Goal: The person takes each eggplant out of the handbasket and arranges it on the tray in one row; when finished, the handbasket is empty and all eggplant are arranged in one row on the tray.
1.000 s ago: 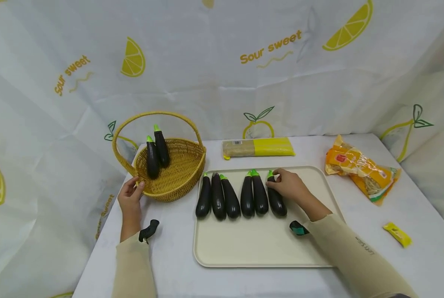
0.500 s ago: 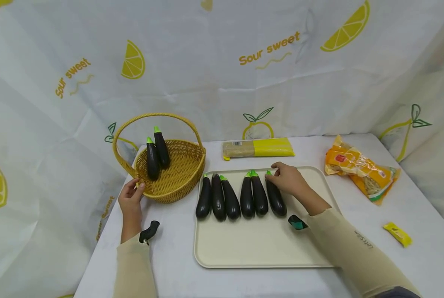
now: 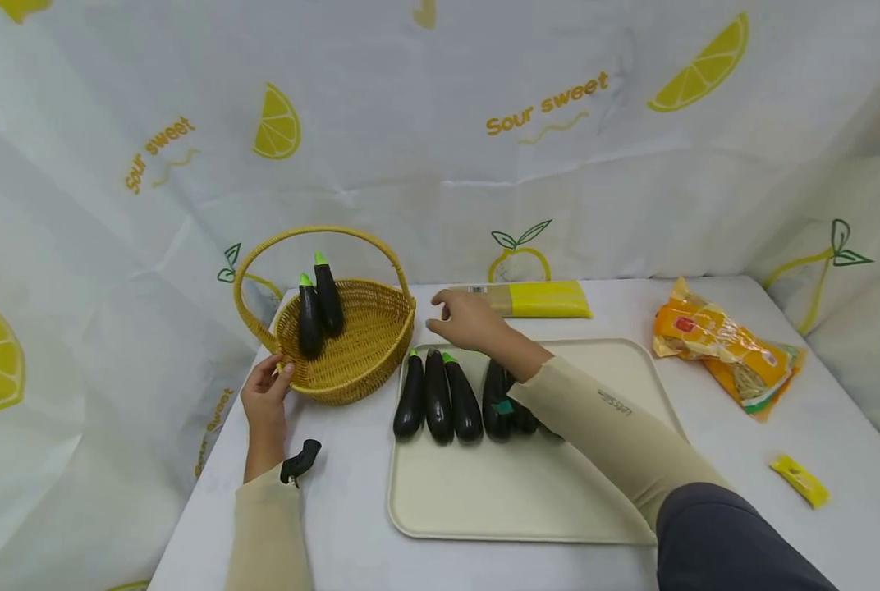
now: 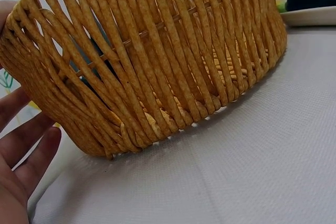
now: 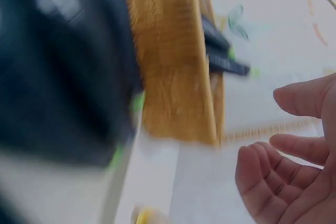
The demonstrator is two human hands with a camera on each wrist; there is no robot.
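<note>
My left hand (image 3: 266, 398) holds the near left rim of a yellow wicker basket (image 3: 355, 369); in the left wrist view its fingers (image 4: 37, 150) lie against the woven side. Two dark eggplants with green stems, one the front eggplant (image 3: 310, 320), lean inside the basket's left part. My right hand (image 3: 473, 320) is above the far edge of a cream tray (image 3: 484, 501), just right of the basket. Its fingers are loosely bent, and the right wrist view shows nothing between thumb and fingers. Several eggplants (image 3: 437, 398) lie side by side on the tray; my right forearm partly hides the rightmost ones.
Behind the tray lies a yellow-and-clear noodle packet (image 3: 551, 300), partly covered by the right hand. An orange food bag (image 3: 728, 345) rests at the back right, with a small yellow wrapped bar (image 3: 799, 481) nearer. A lemon-print curtain (image 3: 381, 148) hangs behind the table.
My right hand has left the rightmost eggplant on the tray and swung left, toward the basket, with nothing in it. The left hand stays at the basket rim.
</note>
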